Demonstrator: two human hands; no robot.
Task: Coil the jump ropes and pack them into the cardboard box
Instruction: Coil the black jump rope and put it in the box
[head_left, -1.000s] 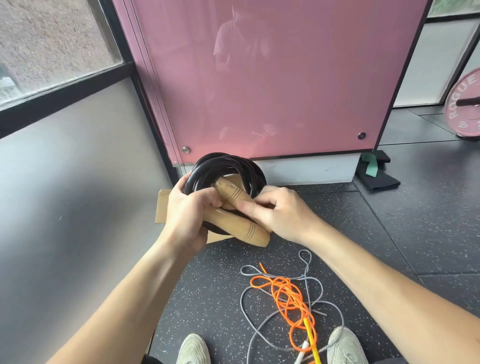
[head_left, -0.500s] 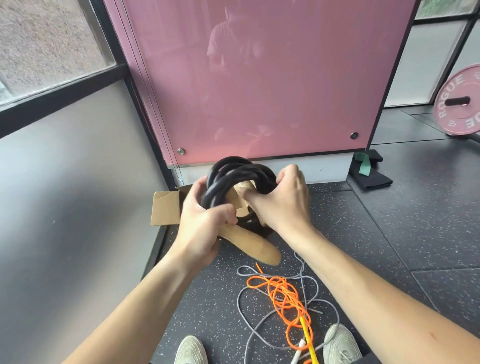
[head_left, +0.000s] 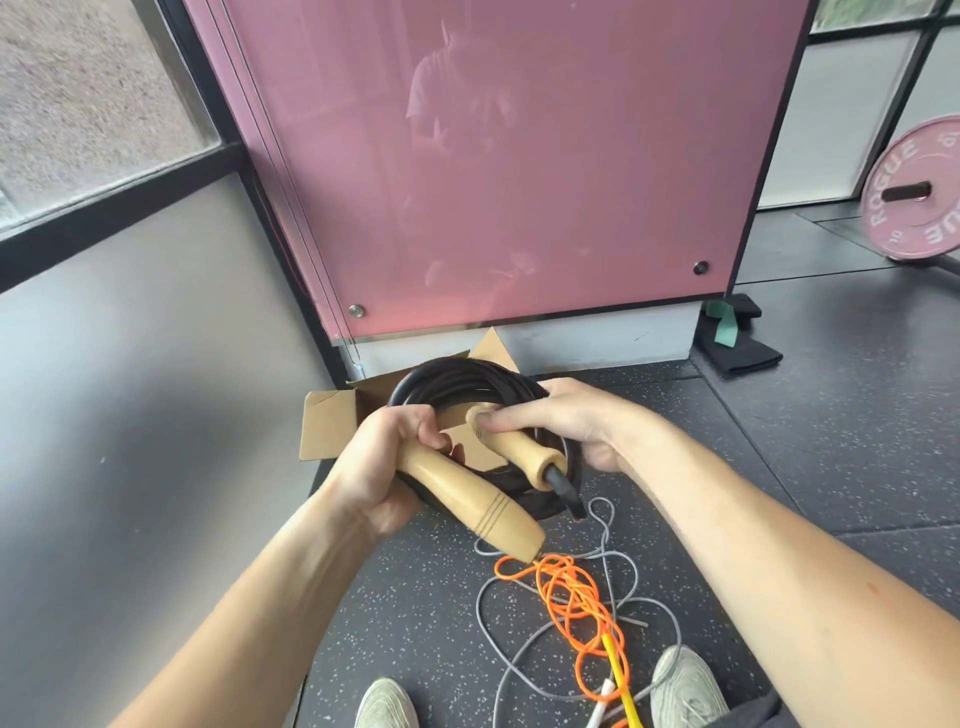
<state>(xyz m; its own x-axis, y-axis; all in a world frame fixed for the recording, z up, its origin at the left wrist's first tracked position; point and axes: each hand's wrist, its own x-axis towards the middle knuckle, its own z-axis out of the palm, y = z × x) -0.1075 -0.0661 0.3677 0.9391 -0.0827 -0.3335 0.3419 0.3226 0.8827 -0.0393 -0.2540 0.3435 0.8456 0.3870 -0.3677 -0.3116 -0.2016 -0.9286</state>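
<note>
**Black rope coiled and held in both hands, over the box**

You have the thick black rubber jump rope (head_left: 467, 382) wound into a stack of loops. You hold it in the air, just in front of and above the open brown cardboard box (head_left: 332, 428). The box sits on the dark speckled rubber floor (head_left: 415, 597), at the foot of the glossy pink wall panel (head_left: 519, 182).

Your left hand (head_left: 382, 467) is wrapped round the near side of the coil together with the longer pale wooden handle (head_left: 483, 506), whose free end juts down toward you. Your right hand (head_left: 574, 423) clasps the right side of the loops. Its fingers lie over the butt of the second pale wooden handle (head_left: 522, 452) and press it against the coil.

This rope looks heavy, stiff and springy, so the loops will likely spring open if either grip slackens. The handles are hard and smooth and would probably swing loose. Hold across all the loops on two opposite sides with both handles trapped, and lower it flat. How much room the box offers cannot be told, because the coil hides its inside.

The thin orange cord rope (head_left: 558, 577) and the thin grey cord rope (head_left: 479, 616) lie tangled on the floor below. They look light and limp, and neither is coiled yet.
</note>
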